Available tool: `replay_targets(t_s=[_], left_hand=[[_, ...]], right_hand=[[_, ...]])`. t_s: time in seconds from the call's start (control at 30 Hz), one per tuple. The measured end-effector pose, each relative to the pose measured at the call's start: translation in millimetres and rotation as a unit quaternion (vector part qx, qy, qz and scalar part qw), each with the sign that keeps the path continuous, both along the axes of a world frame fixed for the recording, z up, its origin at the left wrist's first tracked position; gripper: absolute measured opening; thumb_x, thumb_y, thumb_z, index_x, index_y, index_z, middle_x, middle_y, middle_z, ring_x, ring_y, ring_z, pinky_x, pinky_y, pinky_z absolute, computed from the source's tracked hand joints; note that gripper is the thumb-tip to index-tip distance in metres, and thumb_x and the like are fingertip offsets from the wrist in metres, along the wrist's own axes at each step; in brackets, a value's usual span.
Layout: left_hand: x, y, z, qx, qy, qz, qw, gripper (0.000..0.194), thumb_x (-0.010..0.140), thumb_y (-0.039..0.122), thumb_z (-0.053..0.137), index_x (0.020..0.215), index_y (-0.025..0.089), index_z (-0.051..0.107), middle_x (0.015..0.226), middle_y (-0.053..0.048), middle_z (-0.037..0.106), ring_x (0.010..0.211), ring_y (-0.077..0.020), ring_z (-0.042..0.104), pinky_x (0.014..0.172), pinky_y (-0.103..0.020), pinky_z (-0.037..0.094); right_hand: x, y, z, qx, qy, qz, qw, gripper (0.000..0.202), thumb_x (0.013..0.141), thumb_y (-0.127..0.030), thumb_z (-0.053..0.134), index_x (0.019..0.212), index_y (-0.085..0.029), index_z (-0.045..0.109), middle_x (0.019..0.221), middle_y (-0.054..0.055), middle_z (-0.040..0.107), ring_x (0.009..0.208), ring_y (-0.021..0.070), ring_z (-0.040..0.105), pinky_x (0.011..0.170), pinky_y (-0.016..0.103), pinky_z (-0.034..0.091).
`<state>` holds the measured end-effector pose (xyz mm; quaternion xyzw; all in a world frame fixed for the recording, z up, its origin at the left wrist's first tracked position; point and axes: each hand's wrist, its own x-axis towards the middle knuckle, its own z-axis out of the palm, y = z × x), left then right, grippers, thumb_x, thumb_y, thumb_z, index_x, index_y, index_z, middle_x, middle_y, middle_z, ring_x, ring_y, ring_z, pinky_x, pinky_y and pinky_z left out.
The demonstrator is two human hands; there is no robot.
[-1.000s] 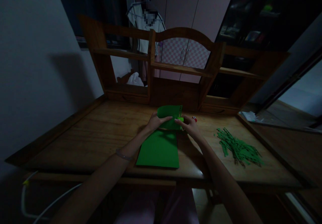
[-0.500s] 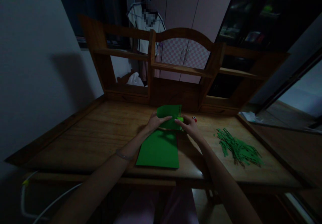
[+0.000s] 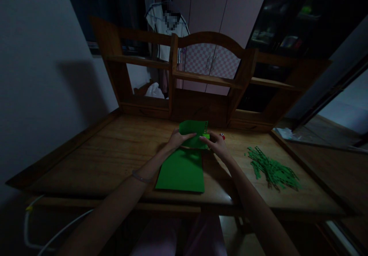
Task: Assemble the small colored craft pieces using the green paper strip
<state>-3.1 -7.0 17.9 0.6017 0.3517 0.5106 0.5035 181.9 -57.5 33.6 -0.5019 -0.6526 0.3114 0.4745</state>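
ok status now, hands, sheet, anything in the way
Left hand holding green sheet. Right hand on lime tool at sheet's right edge. Sheet raised, curved. No obstruction seen; red item just past right hand.

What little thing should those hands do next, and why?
Probably the right hand should squeeze the small bright green tool while the left hand steadies the upper green sheet. The tool sits at that sheet's right edge, and a row of cut-outs shows along the edge just beyond it.
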Motion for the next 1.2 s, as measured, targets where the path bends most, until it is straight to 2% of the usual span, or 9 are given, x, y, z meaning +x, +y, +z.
replay_targets(t_s=[0.33, 0.57, 0.8, 1.2], left_hand=[[-0.7, 1.0, -1.7, 0.010, -0.004, 0.005, 1.000, 0.047, 0.060, 0.040, 0.075, 0.099, 0.015, 0.066, 0.103, -0.009, 0.068, 0.092, -0.0232, 0.064, 0.084, -0.036, 0.050], [-0.5, 2.2, -1.1, 0.012, -0.001, -0.004, 1.000, 0.048, 0.060, 0.041, 0.075, 0.099, 0.015, 0.066, 0.102, -0.008, 0.068, 0.091, -0.0228, 0.064, 0.083, -0.035, 0.050], [-0.7, 2.0, -1.2, 0.004, 0.000, 0.001, 1.000, 0.048, 0.060, 0.040, 0.075, 0.099, 0.015, 0.066, 0.103, -0.008, 0.068, 0.092, -0.0226, 0.063, 0.084, -0.035, 0.050], [-0.2, 2.9, 0.0, 0.002, 0.001, -0.001, 1.000, 0.048, 0.058, 0.039, 0.076, 0.099, 0.015, 0.066, 0.102, -0.008, 0.068, 0.093, -0.0229, 0.063, 0.086, -0.035, 0.049]], right_hand=[[2.6, 3.2, -4.9, -0.003, -0.015, 0.000, 1.000, 0.044, 0.070, -0.055, 0.061, 0.093, -0.018, 0.063, 0.078, 0.002, 0.063, 0.069, 0.0164, 0.057, 0.055, 0.024, 0.044], [1.2, 0.8, -1.7, -0.003, 0.016, 0.027, 0.999, 0.042, 0.072, -0.053, 0.061, 0.094, -0.018, 0.063, 0.079, 0.003, 0.064, 0.066, 0.0151, 0.056, 0.051, 0.023, 0.041], [2.3, 0.9, -2.0, -0.010, -0.006, 0.012, 1.000, 0.043, 0.070, -0.055, 0.061, 0.089, -0.016, 0.065, 0.075, 0.003, 0.063, 0.063, 0.0149, 0.055, 0.049, 0.023, 0.040], [0.4, -1.1, 1.7, -0.010, 0.003, 0.031, 0.999, 0.043, 0.071, -0.052, 0.062, 0.098, -0.018, 0.065, 0.081, 0.003, 0.066, 0.067, 0.0166, 0.059, 0.055, 0.025, 0.045]])
